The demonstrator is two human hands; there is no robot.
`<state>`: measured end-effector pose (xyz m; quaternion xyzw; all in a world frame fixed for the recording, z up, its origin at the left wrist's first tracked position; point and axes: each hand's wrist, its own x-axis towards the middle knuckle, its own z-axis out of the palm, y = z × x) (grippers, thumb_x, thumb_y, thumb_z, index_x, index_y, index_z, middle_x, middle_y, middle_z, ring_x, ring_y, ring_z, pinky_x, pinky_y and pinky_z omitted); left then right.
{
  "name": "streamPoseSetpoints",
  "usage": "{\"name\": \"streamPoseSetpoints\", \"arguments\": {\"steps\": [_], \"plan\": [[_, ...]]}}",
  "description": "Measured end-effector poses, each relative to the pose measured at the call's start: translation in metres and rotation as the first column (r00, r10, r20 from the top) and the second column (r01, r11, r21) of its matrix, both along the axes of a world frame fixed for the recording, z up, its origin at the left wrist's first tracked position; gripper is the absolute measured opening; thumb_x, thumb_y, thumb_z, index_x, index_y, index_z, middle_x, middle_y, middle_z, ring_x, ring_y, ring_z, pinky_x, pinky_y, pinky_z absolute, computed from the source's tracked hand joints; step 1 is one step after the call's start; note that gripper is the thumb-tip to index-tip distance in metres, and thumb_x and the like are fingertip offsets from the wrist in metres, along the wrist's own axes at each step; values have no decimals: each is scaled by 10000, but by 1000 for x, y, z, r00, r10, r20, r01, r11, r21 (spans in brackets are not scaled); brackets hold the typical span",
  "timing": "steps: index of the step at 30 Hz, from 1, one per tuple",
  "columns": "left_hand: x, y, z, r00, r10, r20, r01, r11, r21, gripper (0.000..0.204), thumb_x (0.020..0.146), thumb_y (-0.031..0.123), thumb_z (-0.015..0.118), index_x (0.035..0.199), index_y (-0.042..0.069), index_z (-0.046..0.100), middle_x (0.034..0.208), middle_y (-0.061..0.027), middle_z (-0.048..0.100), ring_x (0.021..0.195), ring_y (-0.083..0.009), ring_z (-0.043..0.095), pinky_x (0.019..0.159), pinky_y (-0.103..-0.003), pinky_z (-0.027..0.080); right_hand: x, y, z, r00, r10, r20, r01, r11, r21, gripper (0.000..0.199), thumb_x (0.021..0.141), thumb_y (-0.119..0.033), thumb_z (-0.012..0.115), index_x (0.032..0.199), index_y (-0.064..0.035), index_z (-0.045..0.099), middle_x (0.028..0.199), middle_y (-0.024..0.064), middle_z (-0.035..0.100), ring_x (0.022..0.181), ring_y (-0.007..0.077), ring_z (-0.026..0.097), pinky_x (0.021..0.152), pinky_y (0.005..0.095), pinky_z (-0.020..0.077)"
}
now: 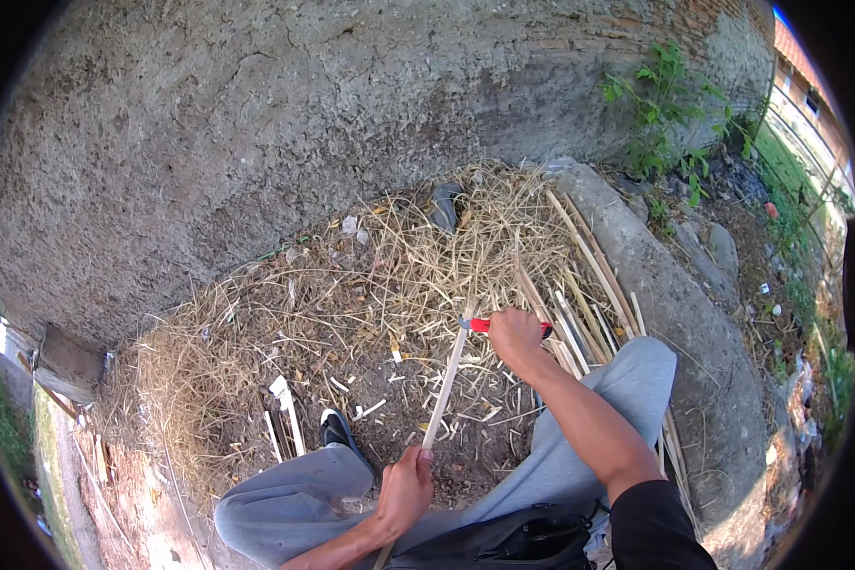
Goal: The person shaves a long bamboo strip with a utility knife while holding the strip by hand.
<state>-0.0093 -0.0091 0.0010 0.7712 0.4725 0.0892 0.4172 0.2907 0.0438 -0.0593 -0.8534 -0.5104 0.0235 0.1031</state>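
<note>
My left hand [408,490] is closed around the lower part of a long, pale bamboo or wood strip [445,388]. The strip slants up and away from me, and its lower end runs back past my wrist. In my right hand [516,336] is a red-handled cutter knife [481,325], gripped in a fist and pointing left. Its grey blade touches or lies right against the upper part of the strip; the exact contact is too small to tell. My fingers hide most of the handle.
Several long strips [589,249] lie to the right, beside a concrete slab [698,356]. Curled shavings [446,247] cover the ground ahead, below a rough wall [285,123]. Short strips [290,423] lie near my sandal [342,433]. A black bag [503,543] rests at my lap.
</note>
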Motion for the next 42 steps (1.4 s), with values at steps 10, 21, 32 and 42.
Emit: {"name": "streamPoseSetpoints", "arguments": {"steps": [10,21,32,42], "plan": [[-10,18,-29,995,35,97,-14,978,-207,277,1016,231,483,978,-17,602,629,-99,598,532,-188,602,532,-359,475,-11,4,9,995,21,-102,-23,1000,-16,195,846,-109,561,833,-19,733,831,202,707,798,364,708,716,470,555],[4,8,-23,941,-63,333,93,993,-73,215,1049,183,414,1075,3,530,697,-53,585,551,-138,556,532,-326,468,-17,1,33,969,-70,-236,91,993,79,134,773,-87,626,816,5,713,791,245,681,750,408,690,698,494,549],[11,7,-20,995,2,103,8,995,-101,268,1034,217,430,974,1,576,643,-188,592,580,-351,616,572,-461,456,-22,-5,20,995,17,-95,-1,986,168,117,766,-70,598,780,-1,691,709,236,667,675,410,683,656,514,548],[15,9,-8,992,7,126,-5,1000,-17,275,1036,228,413,978,-2,552,667,-244,602,612,-438,612,575,-495,457,-38,-11,49,988,83,-127,-72,994,87,155,805,-85,565,813,-20,707,751,225,683,709,381,698,651,495,551]]}}
